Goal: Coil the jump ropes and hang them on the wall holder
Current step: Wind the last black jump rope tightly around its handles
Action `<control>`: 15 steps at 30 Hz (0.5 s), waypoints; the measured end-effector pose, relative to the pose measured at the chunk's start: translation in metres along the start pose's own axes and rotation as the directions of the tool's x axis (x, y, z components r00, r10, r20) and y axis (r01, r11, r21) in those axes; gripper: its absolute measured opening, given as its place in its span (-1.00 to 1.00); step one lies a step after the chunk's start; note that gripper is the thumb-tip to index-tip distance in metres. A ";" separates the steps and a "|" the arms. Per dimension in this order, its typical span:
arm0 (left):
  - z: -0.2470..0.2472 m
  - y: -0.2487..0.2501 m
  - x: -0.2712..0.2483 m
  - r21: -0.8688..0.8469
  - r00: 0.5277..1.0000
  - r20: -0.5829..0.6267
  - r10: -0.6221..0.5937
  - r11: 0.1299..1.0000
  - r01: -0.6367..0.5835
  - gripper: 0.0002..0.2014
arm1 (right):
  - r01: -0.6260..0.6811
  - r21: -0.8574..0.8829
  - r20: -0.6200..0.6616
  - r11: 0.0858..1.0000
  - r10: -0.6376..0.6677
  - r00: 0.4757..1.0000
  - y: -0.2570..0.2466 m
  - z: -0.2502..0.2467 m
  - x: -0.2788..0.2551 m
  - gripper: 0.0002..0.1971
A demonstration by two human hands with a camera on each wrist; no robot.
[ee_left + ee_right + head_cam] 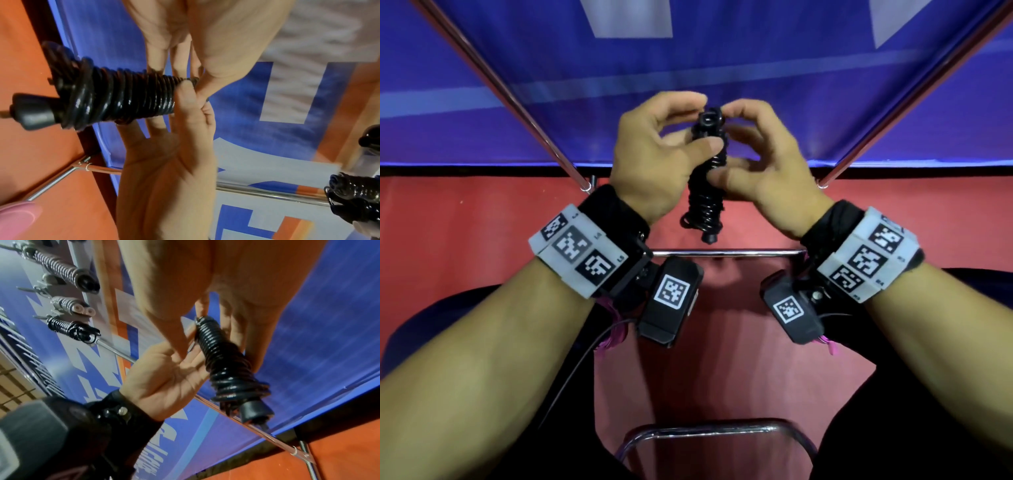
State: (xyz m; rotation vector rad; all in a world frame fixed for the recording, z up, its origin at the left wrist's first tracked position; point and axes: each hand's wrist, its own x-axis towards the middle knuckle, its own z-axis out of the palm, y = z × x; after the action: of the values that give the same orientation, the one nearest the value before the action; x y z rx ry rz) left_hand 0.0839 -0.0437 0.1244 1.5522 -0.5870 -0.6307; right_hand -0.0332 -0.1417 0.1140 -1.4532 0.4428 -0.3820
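Three lenses on one pair of hands: I see them once from above and twice from below.

My head camera looks forward and down over both forearms, taking the left hand (650, 164) and right hand (767, 178) from a little way off against the blue banner (722, 61) and red floor (465, 222). My left wrist camera sits very close under its palm, looking along the fingers. My right wrist camera does the same from the opposite side, tilted up toward the wall holder (41, 289). All three views share the coiled black jump rope (705, 205) between the hands, and both wrist views also catch the chrome rail (267, 192) and the opposite hand.
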 end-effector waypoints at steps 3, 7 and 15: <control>0.006 0.001 -0.002 -0.053 0.995 -0.030 -0.097 0.994 0.095 -0.73 | -0.007 -0.086 -0.018 0.996 0.006 1.000 0.004 0.003 -0.001 -0.40; 0.006 0.009 0.000 -0.121 0.979 -0.003 -0.202 0.972 0.200 -0.87 | 0.051 -0.187 -0.050 0.981 -0.061 0.997 0.005 0.000 -0.001 -0.43; -0.007 0.001 -0.003 0.589 0.985 0.134 0.107 0.791 -0.166 -0.57 | 0.109 -0.419 0.047 0.901 -0.099 0.994 0.010 0.008 -0.008 -0.30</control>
State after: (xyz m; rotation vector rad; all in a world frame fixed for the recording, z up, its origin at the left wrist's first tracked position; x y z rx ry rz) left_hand 0.0866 -0.0371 0.1261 2.0545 -1.0359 -0.4201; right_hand -0.0364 -0.1297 0.1053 -1.9082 0.4459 -0.3664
